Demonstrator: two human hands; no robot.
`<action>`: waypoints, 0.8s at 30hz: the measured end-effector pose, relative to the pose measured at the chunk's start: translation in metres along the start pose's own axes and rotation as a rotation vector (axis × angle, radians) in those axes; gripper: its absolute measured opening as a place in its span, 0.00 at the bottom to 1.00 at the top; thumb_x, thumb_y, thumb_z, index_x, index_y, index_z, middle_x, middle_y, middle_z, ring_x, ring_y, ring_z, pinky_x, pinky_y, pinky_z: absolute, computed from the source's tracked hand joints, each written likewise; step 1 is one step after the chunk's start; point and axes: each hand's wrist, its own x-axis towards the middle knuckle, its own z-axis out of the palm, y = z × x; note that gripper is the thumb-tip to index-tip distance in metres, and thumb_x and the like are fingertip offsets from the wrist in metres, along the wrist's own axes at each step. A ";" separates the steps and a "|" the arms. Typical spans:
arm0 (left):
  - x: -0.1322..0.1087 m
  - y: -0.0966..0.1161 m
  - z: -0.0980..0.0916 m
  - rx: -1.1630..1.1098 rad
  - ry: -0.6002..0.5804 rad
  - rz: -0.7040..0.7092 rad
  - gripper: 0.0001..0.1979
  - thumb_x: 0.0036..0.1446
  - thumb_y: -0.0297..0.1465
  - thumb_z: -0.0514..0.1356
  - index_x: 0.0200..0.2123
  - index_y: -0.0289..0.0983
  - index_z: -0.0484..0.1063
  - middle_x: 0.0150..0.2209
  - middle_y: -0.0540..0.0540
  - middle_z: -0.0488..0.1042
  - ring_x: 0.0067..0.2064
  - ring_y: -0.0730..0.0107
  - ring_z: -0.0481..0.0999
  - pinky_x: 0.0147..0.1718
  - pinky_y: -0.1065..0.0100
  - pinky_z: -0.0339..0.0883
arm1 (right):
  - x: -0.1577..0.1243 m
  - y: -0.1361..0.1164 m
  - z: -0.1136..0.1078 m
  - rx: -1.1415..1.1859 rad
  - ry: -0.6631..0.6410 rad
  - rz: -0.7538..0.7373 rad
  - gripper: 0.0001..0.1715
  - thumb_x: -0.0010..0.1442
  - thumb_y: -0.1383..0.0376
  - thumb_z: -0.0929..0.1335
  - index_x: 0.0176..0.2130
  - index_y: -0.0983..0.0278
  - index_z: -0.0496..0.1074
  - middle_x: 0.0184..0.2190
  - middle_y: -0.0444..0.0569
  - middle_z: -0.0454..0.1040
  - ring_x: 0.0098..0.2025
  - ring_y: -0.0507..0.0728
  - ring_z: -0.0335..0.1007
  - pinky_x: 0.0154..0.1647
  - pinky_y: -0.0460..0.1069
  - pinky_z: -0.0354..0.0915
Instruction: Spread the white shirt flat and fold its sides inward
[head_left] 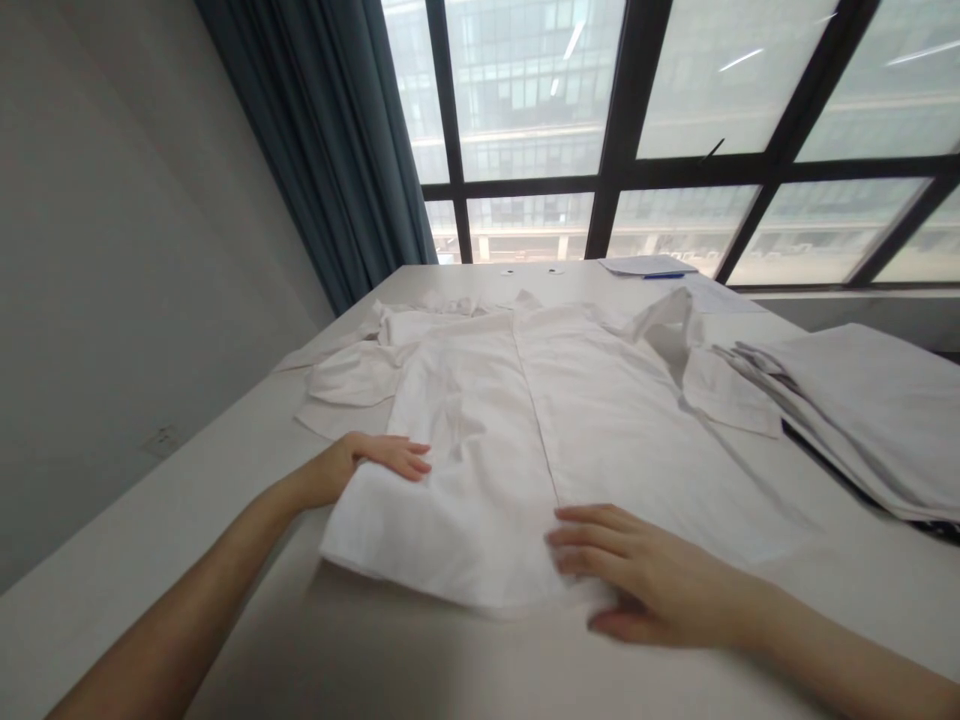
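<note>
A white shirt (480, 400) lies spread front up on the table, its hem towards me and its collar at the far end. Down its middle runs the front placket. The sleeves lie out to both sides, the right one raised in a loose fold. My left hand (386, 455) rests on the shirt's left edge, fingers stretched out over the cloth and thumb not visible. Near the hem, at the lower end of the placket, my right hand (626, 570) is open with fingers apart, slightly blurred. Whether its fingertips press on the cloth I cannot tell.
A stack of folded white cloth (877, 400) lies at the right on something dark. Papers (649, 265) and a blue pen (664, 275) are at the far end of the white table (247, 440). A blue curtain (330, 130) and windows stand beyond; a wall is at left.
</note>
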 end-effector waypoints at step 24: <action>0.012 0.044 0.016 -0.279 -0.266 -0.026 0.22 0.64 0.48 0.54 0.39 0.40 0.81 0.44 0.41 0.80 0.46 0.59 0.78 0.49 0.61 0.69 | -0.002 0.026 0.009 -0.137 0.057 0.177 0.27 0.69 0.59 0.61 0.65 0.55 0.59 0.67 0.47 0.57 0.70 0.62 0.45 0.68 0.65 0.47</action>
